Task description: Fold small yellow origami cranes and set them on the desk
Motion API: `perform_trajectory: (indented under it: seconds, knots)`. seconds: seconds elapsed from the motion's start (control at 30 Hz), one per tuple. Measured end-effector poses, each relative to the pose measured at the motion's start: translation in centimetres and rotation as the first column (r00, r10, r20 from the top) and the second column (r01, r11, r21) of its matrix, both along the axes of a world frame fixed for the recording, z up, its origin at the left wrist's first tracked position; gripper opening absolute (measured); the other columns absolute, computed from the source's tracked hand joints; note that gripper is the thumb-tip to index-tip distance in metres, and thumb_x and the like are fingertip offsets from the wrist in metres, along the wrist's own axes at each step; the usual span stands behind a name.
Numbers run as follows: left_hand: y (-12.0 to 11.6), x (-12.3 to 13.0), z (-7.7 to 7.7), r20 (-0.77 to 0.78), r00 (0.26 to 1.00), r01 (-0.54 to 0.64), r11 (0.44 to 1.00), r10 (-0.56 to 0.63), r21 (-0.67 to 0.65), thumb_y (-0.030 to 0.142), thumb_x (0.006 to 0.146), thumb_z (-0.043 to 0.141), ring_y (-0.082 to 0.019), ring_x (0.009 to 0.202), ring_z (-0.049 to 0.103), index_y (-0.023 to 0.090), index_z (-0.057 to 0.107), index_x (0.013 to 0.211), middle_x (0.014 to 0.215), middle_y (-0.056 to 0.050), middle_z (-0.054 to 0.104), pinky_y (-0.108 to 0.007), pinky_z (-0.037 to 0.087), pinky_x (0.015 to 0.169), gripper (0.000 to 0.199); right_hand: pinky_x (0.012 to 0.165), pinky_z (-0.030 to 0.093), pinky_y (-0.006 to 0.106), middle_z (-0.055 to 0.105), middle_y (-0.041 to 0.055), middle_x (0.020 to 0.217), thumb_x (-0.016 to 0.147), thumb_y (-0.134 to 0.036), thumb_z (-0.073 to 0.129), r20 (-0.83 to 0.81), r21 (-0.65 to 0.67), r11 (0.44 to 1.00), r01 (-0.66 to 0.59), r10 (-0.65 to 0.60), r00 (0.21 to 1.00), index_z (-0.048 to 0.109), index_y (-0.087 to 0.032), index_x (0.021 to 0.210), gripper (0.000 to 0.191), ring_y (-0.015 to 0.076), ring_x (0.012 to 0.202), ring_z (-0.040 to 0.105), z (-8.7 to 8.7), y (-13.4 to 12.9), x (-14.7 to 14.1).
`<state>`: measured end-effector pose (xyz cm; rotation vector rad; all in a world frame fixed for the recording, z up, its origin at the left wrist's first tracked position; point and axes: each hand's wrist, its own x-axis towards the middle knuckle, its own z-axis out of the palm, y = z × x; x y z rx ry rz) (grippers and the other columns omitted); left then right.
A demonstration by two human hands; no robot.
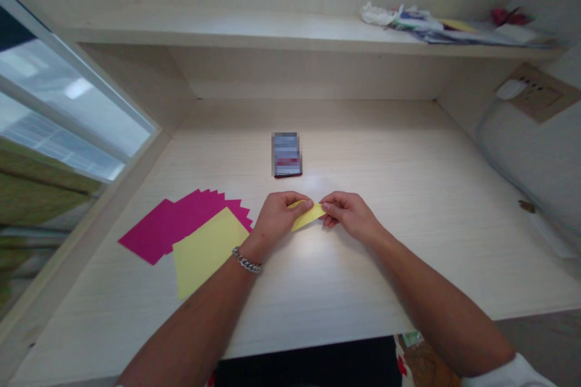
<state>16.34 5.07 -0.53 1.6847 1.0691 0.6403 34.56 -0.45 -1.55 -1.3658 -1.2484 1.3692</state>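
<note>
A small folded piece of yellow paper (307, 217) is held between my two hands, over the middle of the desk. My left hand (282, 216) pinches its left end, the thumb lying along the upper edge. At the right end, the fingertips of my right hand (348, 211) are closed on the paper's corner. Beside my left forearm lies a flat yellow sheet (211, 248), partly covered by that arm. It overlaps a fan of magenta paper sheets (190, 217) spread on the desk.
A phone (287, 155) lies beyond my hands on the pale wooden desk (385, 139). Papers and plastic (436, 25) sit on the shelf above. To the right, a charger (512, 89) is plugged into a wall socket (542, 94), its cable hanging down. A window (68, 84) is at left.
</note>
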Motion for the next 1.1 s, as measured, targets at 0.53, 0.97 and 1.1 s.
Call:
perform_trajectory:
  seconds: [0.53,0.97,1.1]
  knots:
    - [-0.5,0.4,-0.1,-0.092,0.992,0.095,0.985,-0.082,0.143,0.037,0.078,0.058,-0.018,0.075,0.063,0.018,0.072,0.08,0.08,-0.005,0.072,-0.03,0.045,0.07,0.024,0.057,0.036,0.024,0.064,0.0012,0.066,0.077,-0.022,0.054,0.523,0.239,0.967,-0.09,-0.05,0.851,0.067,-0.016,0.075,0.015,0.0121,0.061,0.053,1.7,-0.2,-0.8]
    - [0.3,-0.6,0.3,-0.019,0.999,0.03,0.999,-0.029,0.012,0.043,0.074,0.061,-0.015,0.062,0.057,0.015,0.071,0.079,0.074,-0.005,0.07,-0.026,0.041,0.056,0.03,0.053,0.04,0.023,0.066,0.0039,0.064,0.074,-0.018,0.054,0.336,0.036,0.992,-0.124,0.105,0.936,0.068,-0.015,0.074,0.015,0.0124,0.056,0.055,1.1,-0.4,2.2]
    - [0.3,-0.5,0.5,0.008,1.0,0.007,1.0,-0.007,-0.016,0.042,0.073,0.063,-0.014,0.059,0.055,0.014,0.071,0.077,0.071,-0.005,0.069,-0.025,0.038,0.053,0.029,0.054,0.042,0.024,0.066,0.0045,0.066,0.075,-0.019,0.055,0.324,0.021,0.988,-0.15,0.135,0.936,0.068,-0.014,0.074,0.014,0.0124,0.056,0.056,1.5,-0.4,3.4]
